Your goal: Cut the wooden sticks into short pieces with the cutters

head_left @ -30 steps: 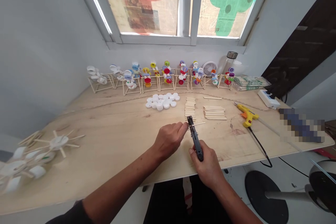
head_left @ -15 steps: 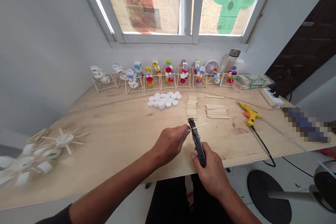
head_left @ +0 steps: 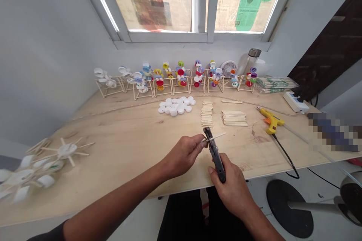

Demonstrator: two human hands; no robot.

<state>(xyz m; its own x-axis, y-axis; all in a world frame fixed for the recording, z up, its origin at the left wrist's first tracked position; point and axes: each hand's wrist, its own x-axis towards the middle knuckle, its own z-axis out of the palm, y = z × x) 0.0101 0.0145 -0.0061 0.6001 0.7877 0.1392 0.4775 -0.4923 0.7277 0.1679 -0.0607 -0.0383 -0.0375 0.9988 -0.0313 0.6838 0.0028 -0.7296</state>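
Near the table's front edge, my left hand (head_left: pixel 185 155) pinches one end of a thin wooden stick (head_left: pixel 220 135). The stick lies across the head of a dark cutting tool (head_left: pixel 215 154), and its free end points right. My right hand (head_left: pixel 232 184) is wrapped round the tool's handles. Beyond the tool lie a column of short sticks (head_left: pixel 206 114) and a stack of longer sticks (head_left: pixel 234 118). White bottle caps (head_left: pixel 173 111) are grouped to the left of them.
Stick frames with coloured caps (head_left: pixel 180 79) line the wall. A yellow glue gun (head_left: pixel 272 121) with its cord, a power strip (head_left: pixel 295 102) and bagged sticks (head_left: pixel 275 84) are at right. Spoked stick wheels (head_left: pixel 67 151) lie at left. A bottle (head_left: pixel 252 60) and small fan (head_left: pixel 228 69) stand behind.
The view has shifted slightly. Both hands, with the stick and tool, have moved slightly right. My grip on each is unchanged.
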